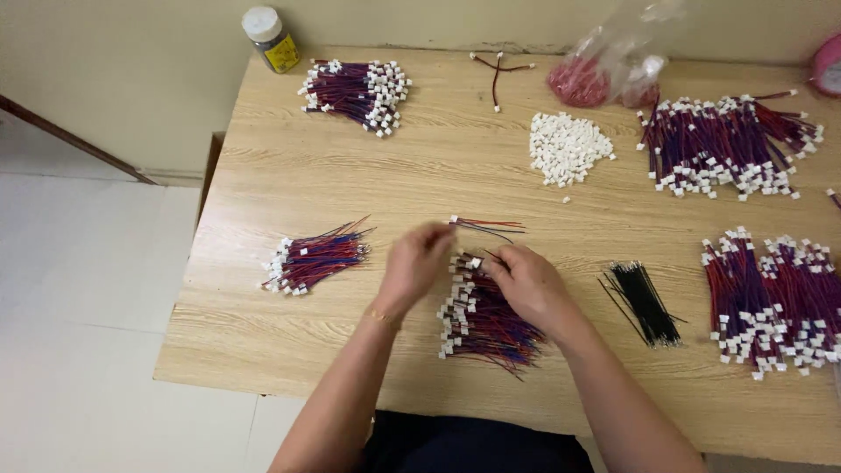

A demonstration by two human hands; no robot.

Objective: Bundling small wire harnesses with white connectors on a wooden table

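head view: thin red-blue wire bundle (480, 317)

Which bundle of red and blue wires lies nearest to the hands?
The bundle at the front centre, directly under both hands; the right hand touches it. The other bundles lie apart.

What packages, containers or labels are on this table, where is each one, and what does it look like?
Small jar: far left corner of the table, round, white cap, yellow label.
Clear plastic bag: far edge, right of centre, crumpled, holding red wire bundles.
Pink roll: far right edge, round, partly cut off by the frame.
No signs or screens in view.
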